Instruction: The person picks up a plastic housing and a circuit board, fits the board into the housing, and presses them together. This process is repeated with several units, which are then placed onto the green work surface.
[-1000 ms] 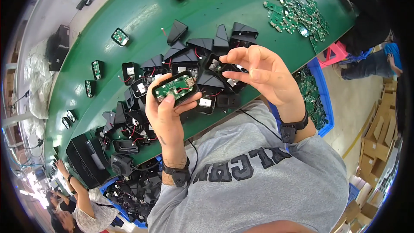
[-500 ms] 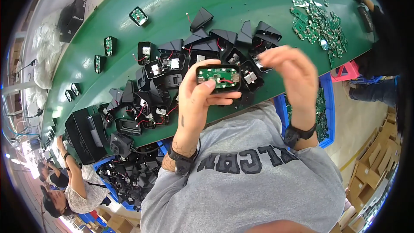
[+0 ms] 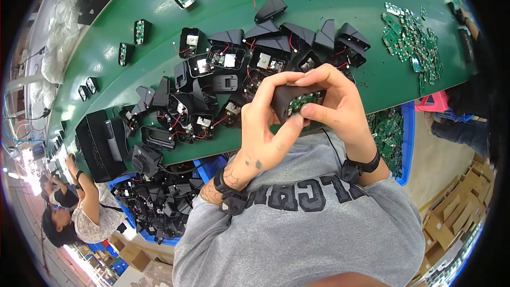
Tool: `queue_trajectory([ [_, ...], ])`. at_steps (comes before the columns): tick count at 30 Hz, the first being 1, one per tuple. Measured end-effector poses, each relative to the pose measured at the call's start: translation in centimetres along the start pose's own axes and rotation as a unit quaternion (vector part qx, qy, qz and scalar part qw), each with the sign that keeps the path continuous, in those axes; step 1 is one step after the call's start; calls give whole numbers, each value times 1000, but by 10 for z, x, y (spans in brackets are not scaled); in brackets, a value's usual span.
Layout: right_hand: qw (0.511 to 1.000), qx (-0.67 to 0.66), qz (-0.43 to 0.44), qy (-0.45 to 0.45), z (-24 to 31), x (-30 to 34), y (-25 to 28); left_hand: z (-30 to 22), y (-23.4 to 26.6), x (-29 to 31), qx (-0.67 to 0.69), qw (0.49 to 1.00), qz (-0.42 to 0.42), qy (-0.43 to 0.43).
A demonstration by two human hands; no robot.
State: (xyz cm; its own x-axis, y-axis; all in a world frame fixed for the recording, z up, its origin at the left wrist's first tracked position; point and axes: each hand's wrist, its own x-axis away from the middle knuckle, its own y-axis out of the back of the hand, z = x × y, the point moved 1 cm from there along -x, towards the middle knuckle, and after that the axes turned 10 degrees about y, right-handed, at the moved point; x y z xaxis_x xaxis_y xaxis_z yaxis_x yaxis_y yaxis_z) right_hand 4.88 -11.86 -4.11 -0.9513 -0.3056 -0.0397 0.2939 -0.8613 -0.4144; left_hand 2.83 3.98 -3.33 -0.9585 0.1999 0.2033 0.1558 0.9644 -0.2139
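Observation:
Between my two hands is a black plastic housing (image 3: 286, 95) with a green circuit board (image 3: 304, 103) seated in its open side. My left hand (image 3: 268, 127) wraps the housing from the left, its thumb at the board's lower edge. From the right, my right hand (image 3: 340, 106) grips it with the fingers over the top and the thumb pressed on the board. Both thumbs nearly meet, and the fingers hide part of the board. Behind the hands lies a pile of open black housings (image 3: 268, 59) with red wires and white parts inside.
Loose green circuit boards (image 3: 411, 42) are heaped on the green table (image 3: 350, 0) at the right. Blue bins hold more boards (image 3: 387, 138) and black housings (image 3: 159, 202) below the table edge. A black box (image 3: 100, 146) stands at the left, near a co-worker (image 3: 87, 212).
My right hand has come in from the right and taken hold of the housing alongside my left. The housing has tilted and moved right, and the view has shifted a little.

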Motion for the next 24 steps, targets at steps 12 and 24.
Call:
queue_trajectory([
  [12, 771, 483, 128, 395, 34, -22, 9, -9, 27, 2, 160, 974, 55, 149],
  [24, 623, 568, 218, 492, 70, 8, -7, -40, 17, 9, 35, 957, 174, 229],
])
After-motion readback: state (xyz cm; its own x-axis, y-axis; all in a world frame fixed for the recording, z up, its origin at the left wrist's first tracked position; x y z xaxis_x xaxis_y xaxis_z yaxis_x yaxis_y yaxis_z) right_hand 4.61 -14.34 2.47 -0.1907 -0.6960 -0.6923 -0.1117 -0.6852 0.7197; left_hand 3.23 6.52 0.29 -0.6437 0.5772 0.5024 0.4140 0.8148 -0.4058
